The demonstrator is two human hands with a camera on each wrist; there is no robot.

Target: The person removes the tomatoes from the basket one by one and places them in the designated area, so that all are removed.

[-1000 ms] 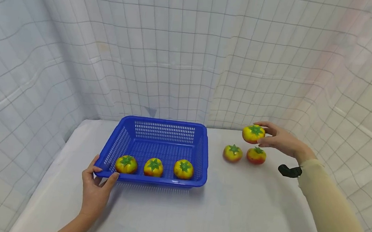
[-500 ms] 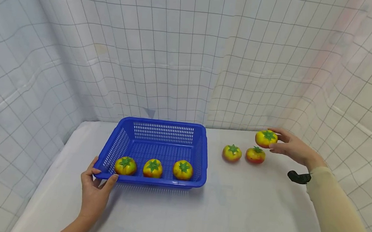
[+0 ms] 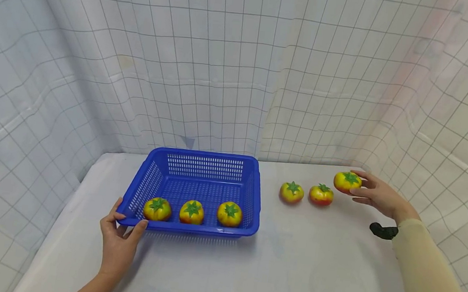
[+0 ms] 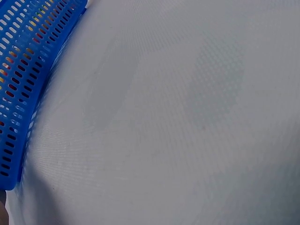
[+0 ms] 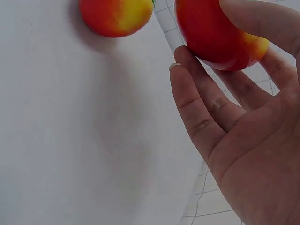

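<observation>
In the head view my left hand [image 3: 119,243] grips the front left corner of a blue plastic basket [image 3: 208,230], thumb on the rim. Inside, along the front wall, sit three yellow-red tomatoes with green star-shaped tops, one of them the left tomato [image 3: 157,209]. At the far right, my right hand [image 3: 383,196] pinches another tomato [image 3: 347,182] between thumb and fingers. In the right wrist view the red underside of this held tomato [image 5: 211,40] shows, with the lower fingers spread beneath it. Two more tomatoes lie left of that hand: a yellowish tomato [image 3: 291,193] and a redder tomato [image 3: 321,195].
A white cloth [image 3: 289,275] covers the table. White gridded curtains [image 3: 225,69] hang close behind it and along both sides. A black strap piece [image 3: 383,231] sticks out from the right wrist. The left wrist view shows the basket's slotted side [image 4: 28,70].
My right hand has carried the held tomato to the right and lower, from above the redder tomato to beyond it. The left hand and basket stay put.
</observation>
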